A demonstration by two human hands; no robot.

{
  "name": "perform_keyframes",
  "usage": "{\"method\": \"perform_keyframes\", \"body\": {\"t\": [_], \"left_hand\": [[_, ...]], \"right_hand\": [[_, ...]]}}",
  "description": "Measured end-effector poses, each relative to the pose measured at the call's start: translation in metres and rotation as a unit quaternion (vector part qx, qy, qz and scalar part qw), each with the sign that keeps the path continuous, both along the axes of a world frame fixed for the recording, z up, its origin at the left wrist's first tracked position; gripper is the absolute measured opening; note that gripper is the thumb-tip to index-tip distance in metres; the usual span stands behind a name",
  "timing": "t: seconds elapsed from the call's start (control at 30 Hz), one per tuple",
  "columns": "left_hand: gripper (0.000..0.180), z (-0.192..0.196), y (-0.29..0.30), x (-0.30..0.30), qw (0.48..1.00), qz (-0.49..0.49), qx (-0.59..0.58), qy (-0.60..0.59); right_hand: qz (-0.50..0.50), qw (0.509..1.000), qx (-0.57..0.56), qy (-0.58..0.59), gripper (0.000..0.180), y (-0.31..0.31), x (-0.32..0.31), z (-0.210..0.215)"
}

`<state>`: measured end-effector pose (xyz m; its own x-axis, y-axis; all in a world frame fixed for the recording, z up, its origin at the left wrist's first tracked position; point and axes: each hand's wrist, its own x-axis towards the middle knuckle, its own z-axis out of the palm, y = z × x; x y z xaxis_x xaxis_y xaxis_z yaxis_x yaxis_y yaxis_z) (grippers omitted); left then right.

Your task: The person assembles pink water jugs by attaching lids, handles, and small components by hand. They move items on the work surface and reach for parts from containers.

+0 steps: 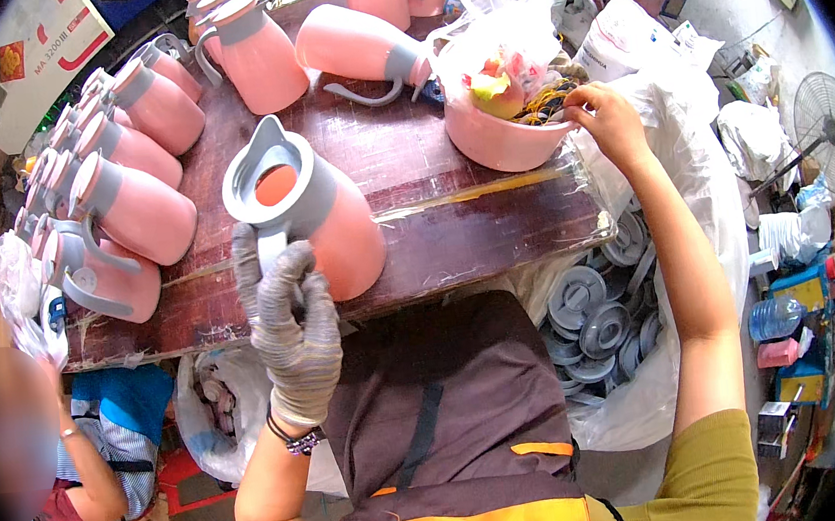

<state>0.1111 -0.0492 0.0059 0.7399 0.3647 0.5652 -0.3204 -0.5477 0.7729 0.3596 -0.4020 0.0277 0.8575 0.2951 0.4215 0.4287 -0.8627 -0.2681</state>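
My left hand point(296, 337), in a grey knit glove, is closed round the handle of a pink jug point(345, 242) with a grey collar and spout. The jug has no lid, and its orange-looking inside shows through the mouth. It stands tilted at the table's near edge. At the right, my bare right hand point(609, 121) reaches to the rim of a pink bowl point(499, 142). Its fingers are pinched together beside a heap of small dark and yellow pieces point(545, 105); what they hold is hidden. A plastic bag and a red-and-yellow item also lie in the bowl.
Several lidded pink jugs point(146, 206) crowd the left of the dark red table point(476, 240). One jug point(346, 44) lies on its side behind. Below right, a clear bag holds grey lids point(582, 295). Another person point(95, 462) sits at the lower left. A fan point(827, 126) stands far right.
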Motion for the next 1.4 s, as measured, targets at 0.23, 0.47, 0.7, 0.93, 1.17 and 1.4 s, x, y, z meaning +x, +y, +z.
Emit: {"method": "perform_keyframes", "body": {"t": [0.23,0.47,0.7,0.93,1.17,1.4], "left_hand": [[0.04,-0.009,-0.011,-0.012,0.962,-0.067,-0.263,-0.019],[0.037,-0.022,0.009,-0.02,0.862,-0.176,-0.455,0.134],[0.031,-0.008,0.018,-0.015,0.91,-0.181,-0.298,0.224],[0.027,-0.004,0.026,-0.013,0.977,-0.143,0.032,0.153],[0.028,-0.002,0.017,-0.02,0.995,-0.072,0.023,0.059],[0.021,0.009,0.023,-0.028,0.98,-0.125,-0.046,0.15]], "right_hand": [[-0.03,0.936,0.351,0.021,0.018,-0.009,-0.01,0.007],[0.142,0.774,0.548,0.284,0.022,0.088,-0.117,0.001],[0.203,0.863,0.244,0.393,0.026,0.165,-0.162,-0.01],[0.267,0.933,0.038,0.24,0.022,0.198,-0.174,0.018],[0.362,0.931,-0.048,0.006,0.009,0.19,-0.177,0.023],[0.357,0.933,-0.03,0.022,0.011,0.188,-0.175,0.024]]}}
